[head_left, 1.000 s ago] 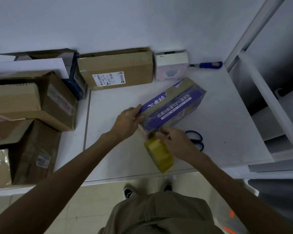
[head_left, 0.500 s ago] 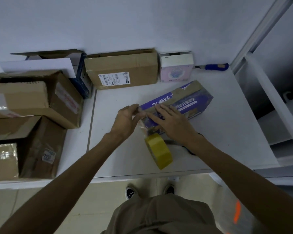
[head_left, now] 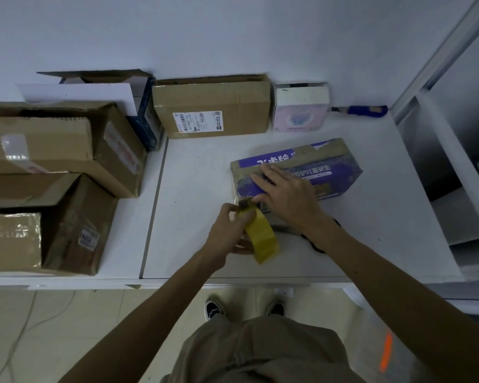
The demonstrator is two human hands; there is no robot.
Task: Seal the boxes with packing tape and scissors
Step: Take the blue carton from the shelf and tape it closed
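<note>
A purple box with brown tape along its top lies on the white table, right of centre. My right hand lies flat with straight fingers on the box's near end, pressing on it. Just below that end, my left hand grips the yellow roll of packing tape, which stands on edge, with a short clear strip running up to the box. The black-handled scissors lie on the table under my right wrist, mostly hidden.
Several brown cardboard boxes are stacked at the left. A labelled carton and a small pink-white box stand against the back wall, with a blue-handled tool to their right. A white shelf frame borders the table's right side.
My left hand left the box's near corner and took hold of the tape roll. My right hand let go of the roll and now lies flat on the box end.
</note>
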